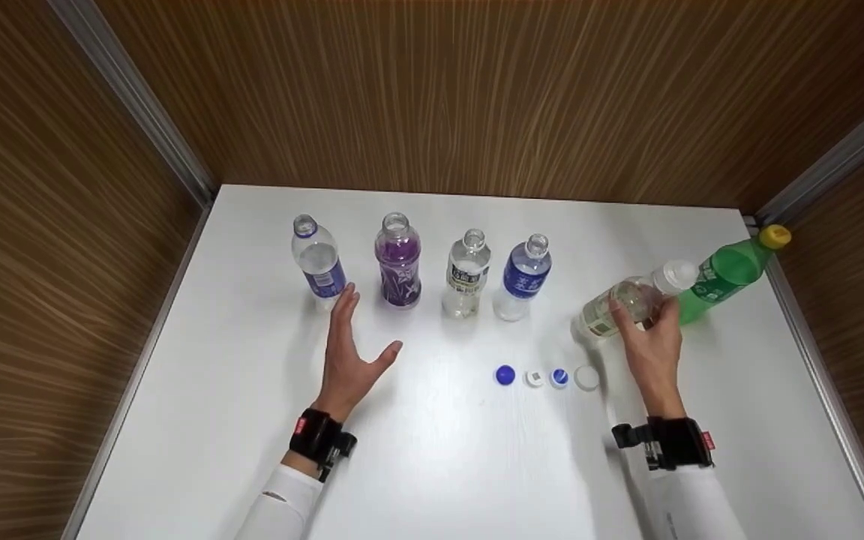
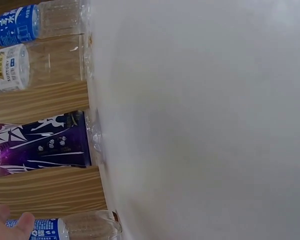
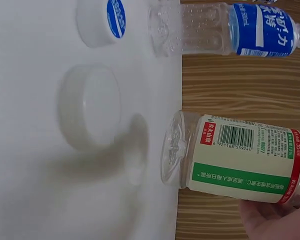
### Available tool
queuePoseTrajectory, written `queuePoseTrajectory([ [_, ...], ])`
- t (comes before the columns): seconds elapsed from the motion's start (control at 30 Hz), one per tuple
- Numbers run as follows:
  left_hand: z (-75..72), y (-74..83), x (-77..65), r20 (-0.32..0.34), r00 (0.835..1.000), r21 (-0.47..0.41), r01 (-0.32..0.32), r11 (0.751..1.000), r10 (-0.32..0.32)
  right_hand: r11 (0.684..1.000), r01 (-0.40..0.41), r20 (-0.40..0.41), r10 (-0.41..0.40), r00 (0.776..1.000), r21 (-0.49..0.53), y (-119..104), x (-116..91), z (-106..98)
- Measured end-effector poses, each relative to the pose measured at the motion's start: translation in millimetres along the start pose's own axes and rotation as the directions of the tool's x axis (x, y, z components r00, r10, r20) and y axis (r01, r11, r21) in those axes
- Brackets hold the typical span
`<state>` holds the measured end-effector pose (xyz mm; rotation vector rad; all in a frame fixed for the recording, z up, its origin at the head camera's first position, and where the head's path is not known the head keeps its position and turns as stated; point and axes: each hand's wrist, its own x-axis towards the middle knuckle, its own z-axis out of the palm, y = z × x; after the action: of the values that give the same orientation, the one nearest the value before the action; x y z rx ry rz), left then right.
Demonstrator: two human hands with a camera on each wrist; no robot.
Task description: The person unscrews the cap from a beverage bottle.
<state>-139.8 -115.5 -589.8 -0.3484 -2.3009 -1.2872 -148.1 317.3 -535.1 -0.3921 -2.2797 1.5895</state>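
My right hand [image 1: 655,352] grips a clear bottle with a pale label [image 1: 601,313] and a white top [image 1: 678,276] around its upper body. In the right wrist view, the label [image 3: 242,157] shows a barcode and a green band. Whether its base touches the table is hard to tell. My left hand [image 1: 349,367] is held with thumb and fingers apart, holding nothing. The nearest bottle to it is an uncapped clear one with a blue label [image 1: 325,280], partly behind the fingertips. A purple bottle [image 1: 400,274] stands uncapped just right of that.
Two more uncapped bottles stand mid-table, one white-labelled [image 1: 466,279] and one blue-labelled [image 1: 526,277]. Before them lie a blue cap [image 1: 505,375], a small white cap [image 1: 534,379], a blue-and-white cap [image 1: 559,377] and a wide white cap [image 1: 586,378]. A green bottle [image 1: 732,268] with yellow cap stands far right.
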Motion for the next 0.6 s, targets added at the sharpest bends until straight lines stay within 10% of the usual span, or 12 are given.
queuePoseTrajectory([
  [0.6, 14.6, 11.7, -0.9, 0.091, 0.994, -0.028, -0.05, 0.998, 0.053, 0.957, 0.013, 0.143, -0.056, 0.988, 0.289, -25, -51, 13],
])
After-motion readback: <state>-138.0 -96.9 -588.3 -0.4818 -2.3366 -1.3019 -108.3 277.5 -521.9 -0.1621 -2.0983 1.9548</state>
